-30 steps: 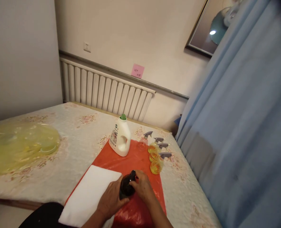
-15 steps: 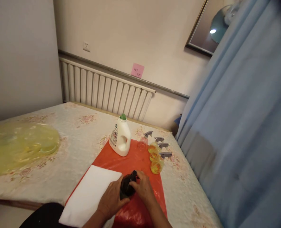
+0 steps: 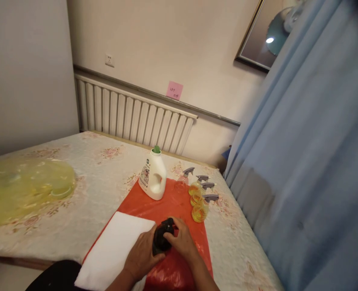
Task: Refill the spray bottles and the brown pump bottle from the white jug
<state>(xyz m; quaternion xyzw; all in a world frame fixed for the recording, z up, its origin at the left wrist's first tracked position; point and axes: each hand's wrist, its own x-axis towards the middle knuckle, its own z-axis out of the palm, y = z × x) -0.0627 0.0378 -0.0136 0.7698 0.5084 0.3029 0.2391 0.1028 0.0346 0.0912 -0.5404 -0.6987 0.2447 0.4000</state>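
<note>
at six o'clock, low in the frame, both hands are closing around a dark bottle (image 3: pixel 162 240) that is sitting on the red sheet (image 3: pixel 166 206). the left hand (image 3: pixel 142 254) is wrapping the body from the nine o'clock side, fingers curled tight against it. the right hand (image 3: pixel 181 240) is gripping the black top from three o'clock, fingers bent over the cap. compared with a second ago the hands are sitting almost where they were; only the right hand's hold on the top is looking slightly turned, which suggests, as a guess, that the head is being twisted rather than the bottle lifted. whether the cap is loose i cannot tell.

just to nine o'clock of the left hand a white cloth (image 3: pixel 115 246) is lying flat, half on the sheet. further out, toward one o'clock, yellow sprayers (image 3: pixel 200 204) are standing in a close row at the sheet's edge. at twelve o'clock a white jug (image 3: pixel 153 176) with a green cap is standing upright. far off at nine o'clock a yellow bag (image 3: pixel 24 188) is spreading over the bed (image 3: pixel 84 169).
</note>
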